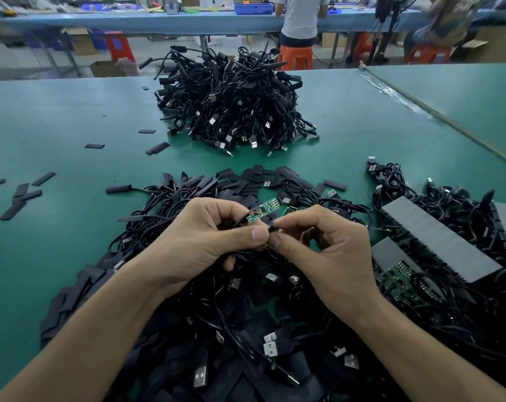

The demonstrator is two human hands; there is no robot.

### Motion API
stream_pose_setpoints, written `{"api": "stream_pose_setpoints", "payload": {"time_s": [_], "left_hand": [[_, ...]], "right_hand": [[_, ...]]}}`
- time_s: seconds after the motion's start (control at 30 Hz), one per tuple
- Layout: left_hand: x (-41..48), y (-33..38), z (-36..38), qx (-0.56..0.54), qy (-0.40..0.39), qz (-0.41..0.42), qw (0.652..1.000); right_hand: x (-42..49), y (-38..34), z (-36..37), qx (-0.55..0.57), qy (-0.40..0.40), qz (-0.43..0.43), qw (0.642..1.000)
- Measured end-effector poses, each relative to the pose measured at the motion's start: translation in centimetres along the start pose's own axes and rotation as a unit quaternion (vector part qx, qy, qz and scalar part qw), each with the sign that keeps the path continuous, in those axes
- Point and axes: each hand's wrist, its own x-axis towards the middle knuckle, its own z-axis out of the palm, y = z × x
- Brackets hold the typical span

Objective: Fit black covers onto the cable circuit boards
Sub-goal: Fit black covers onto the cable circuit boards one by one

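Holding a bare circuit board above the cable heap

My left hand point(205, 239) is pinching the green circuit board point(260, 210) – its free end is pointing toward 2 o'clock. My right hand point(324, 245) is gripping its black cable point(270, 229) just beside my left thumb. Loose black covers point(240, 181) are lying on the green desk point(72, 227) at 12 o'clock – a finished cable pile point(231, 103) is sitting beyond.

Both forearms are bare, with no sleeves, gloves or jewellery, and short-trimmed fingernails.

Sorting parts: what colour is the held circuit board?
Green, clearest in the head view: circuit board.
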Motion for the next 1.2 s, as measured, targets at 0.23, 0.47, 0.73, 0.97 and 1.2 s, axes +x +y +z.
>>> {"api": "stream_pose_setpoints", "payload": {"time_s": [0.23, 0.47, 0.73, 0.97, 1.2], "left_hand": [[-0.1, 0.3, 0.0, 0.006, 0.022, 0.008, 1.000], [0.3, 0.6, 0.1, -0.057, 0.134, 0.029, 0.989], [0.5, 0.5, 0.2, -0.080, 0.145, 0.007, 0.986], [0.6, -0.1, -0.1, -0.070, 0.144, 0.013, 0.987], [0.8, -0.7, -0.4, -0.063, 0.136, 0.019, 0.989]], "right_hand": [[0.0, -0.1, 0.2, 0.003, -0.013, 0.001, 1.000], [-0.1, 0.2, 0.2, -0.120, -0.026, 0.005, 0.992], [-0.5, -0.1, 0.4, -0.421, -0.275, 0.026, 0.864], [-0.3, -0.1, 0.1, -0.337, -0.301, 0.065, 0.890], [0.0, 0.5, 0.1, -0.088, -0.152, 0.116, 0.978]]}}
